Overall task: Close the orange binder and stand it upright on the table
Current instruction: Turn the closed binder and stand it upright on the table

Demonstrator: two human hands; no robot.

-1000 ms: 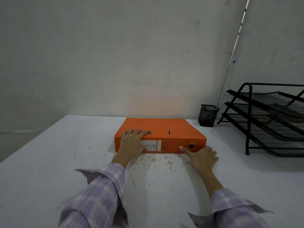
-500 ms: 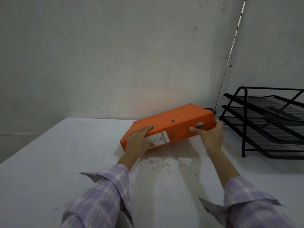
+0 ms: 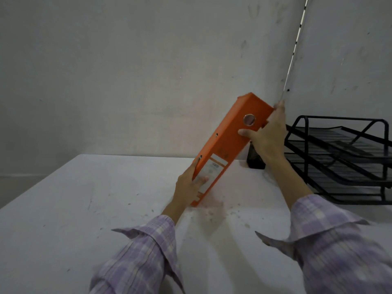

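Midway through the lift, the closed orange binder (image 3: 229,145) tilts steeply, top end toward 1 o'clock, its lower corner touching the white surface (image 3: 74,198) near the centre. The left hand (image 3: 188,185) grasps the lower end by the label; the right hand (image 3: 267,136) grips the upper end, thumb on the spine below the metal ring hole. Done well, the step probably means keeping the lower corner planted as a pivot, swinging the top up until the bottom edge sits flat, and releasing only once it balances. At 2 o'clock stands a black pen cup (image 3: 255,160), close behind the binder, and a black wire tray rack (image 3: 343,158) at 3 o'clock. Bare grey walls meet in a corner behind; the surface is scuffed and speckled.
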